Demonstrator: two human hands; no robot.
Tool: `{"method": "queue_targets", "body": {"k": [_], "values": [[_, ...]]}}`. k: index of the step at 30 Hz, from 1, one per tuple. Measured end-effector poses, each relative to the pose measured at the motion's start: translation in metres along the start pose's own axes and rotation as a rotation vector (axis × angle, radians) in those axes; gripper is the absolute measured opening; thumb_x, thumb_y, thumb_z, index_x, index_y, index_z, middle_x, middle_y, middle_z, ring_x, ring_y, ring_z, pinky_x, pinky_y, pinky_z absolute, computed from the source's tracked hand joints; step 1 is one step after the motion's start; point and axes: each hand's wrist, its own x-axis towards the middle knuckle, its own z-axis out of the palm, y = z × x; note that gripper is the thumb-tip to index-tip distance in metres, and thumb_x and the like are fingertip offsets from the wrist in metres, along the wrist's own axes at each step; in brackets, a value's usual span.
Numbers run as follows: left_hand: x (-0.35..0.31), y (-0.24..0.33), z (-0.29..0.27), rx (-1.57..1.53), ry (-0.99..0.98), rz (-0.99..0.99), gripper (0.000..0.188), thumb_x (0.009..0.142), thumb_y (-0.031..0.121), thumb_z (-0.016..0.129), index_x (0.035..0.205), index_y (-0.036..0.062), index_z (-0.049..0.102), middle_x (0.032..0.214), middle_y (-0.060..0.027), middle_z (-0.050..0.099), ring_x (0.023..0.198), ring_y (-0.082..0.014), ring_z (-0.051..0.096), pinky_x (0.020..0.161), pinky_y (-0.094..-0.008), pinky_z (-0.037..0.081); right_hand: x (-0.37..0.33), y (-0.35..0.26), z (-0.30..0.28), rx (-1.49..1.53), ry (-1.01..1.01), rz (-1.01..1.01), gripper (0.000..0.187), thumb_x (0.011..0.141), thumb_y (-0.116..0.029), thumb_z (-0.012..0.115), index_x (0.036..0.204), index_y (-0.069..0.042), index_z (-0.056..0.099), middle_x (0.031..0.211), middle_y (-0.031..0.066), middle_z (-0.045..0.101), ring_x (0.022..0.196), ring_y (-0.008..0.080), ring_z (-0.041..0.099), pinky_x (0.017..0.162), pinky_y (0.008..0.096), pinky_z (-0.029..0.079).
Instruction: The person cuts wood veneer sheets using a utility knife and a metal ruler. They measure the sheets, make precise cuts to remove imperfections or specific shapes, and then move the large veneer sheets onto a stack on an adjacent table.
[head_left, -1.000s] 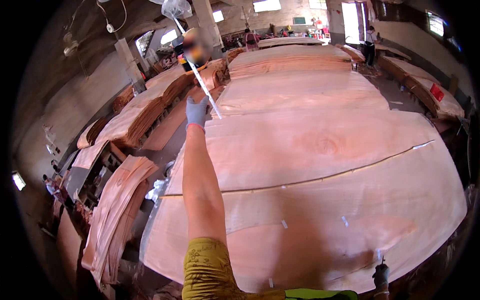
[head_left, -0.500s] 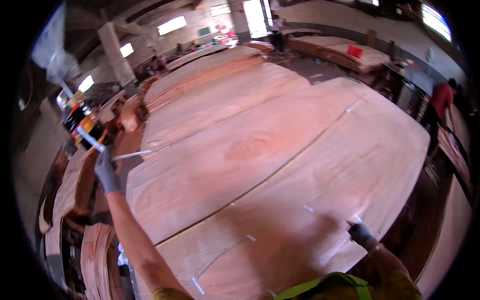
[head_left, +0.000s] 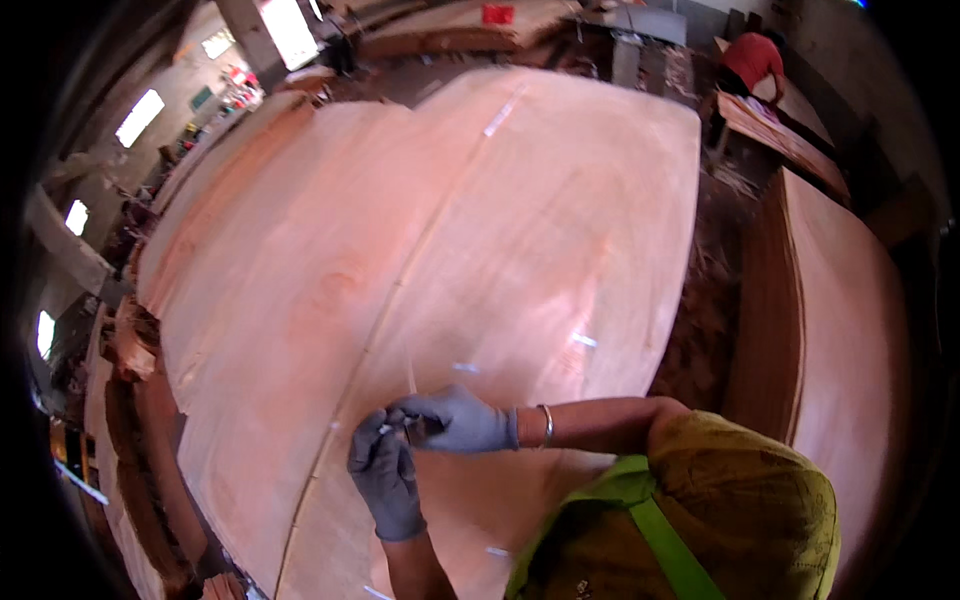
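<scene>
My two grey-gloved hands meet over a broad, pale pinkish wood veneer sheet [head_left: 560, 210]. My left hand [head_left: 388, 480] reaches up from the lower edge with its fingers closed on a bit of white tape [head_left: 385, 428]. From the right comes my right hand [head_left: 465, 420], a metal bangle [head_left: 547, 425] at its wrist; its fingers are pinched against the left ones. A thin pale strip [head_left: 411, 375] stands up beside the right fingers. Their grip is partly hidden. Short white tape pieces [head_left: 584, 340] lie on the veneer, and a long dark seam [head_left: 375, 330] crosses it.
At the right stands a tall veneer stack [head_left: 795, 310]. Farther back, a person in a red top [head_left: 750, 65] bends over a bench [head_left: 770, 130]. Veneer scraps [head_left: 712, 300] litter the floor between. A white strip [head_left: 80, 483] shows at the far left; a red object [head_left: 497, 14] lies on a back stack.
My left hand has come from the far left, where it held a white strip, to the middle. My right hand has moved left to meet it. The view has turned right.
</scene>
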Motion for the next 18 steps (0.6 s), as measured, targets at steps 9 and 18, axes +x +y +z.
{"method": "queue_targets", "body": {"k": [9, 18], "values": [[0.012, -0.092, 0.176, -0.038, -0.091, -0.236, 0.021, 0.085, -0.002, 0.057, 0.105, 0.0005, 0.061, 0.096, -0.0100, 0.065, 0.057, -0.0066, 0.046, 0.049, -0.0205, 0.037, -0.119, 0.130, -0.150, 0.038, 0.008, 0.200, 0.009, 0.086, -0.014, 0.059, 0.086, -0.005, 0.062, 0.080, 0.0088, 0.064, 0.069, 0.0190, 0.061, 0.065, 0.0317, 0.049], [0.106, -0.298, 0.361, 0.875, -0.564, 0.653, 0.028, 0.080, 0.006, 0.055, 0.108, 0.0061, 0.061, 0.103, -0.0117, 0.061, 0.092, -0.0259, 0.058, 0.076, -0.0372, 0.047, -0.196, 0.267, -0.356, 0.391, 0.310, 0.791, 0.013, 0.086, -0.002, 0.055, 0.094, -0.001, 0.065, 0.071, -0.0001, 0.057, 0.056, 0.0068, 0.051, 0.052, 0.0220, 0.045]]}}
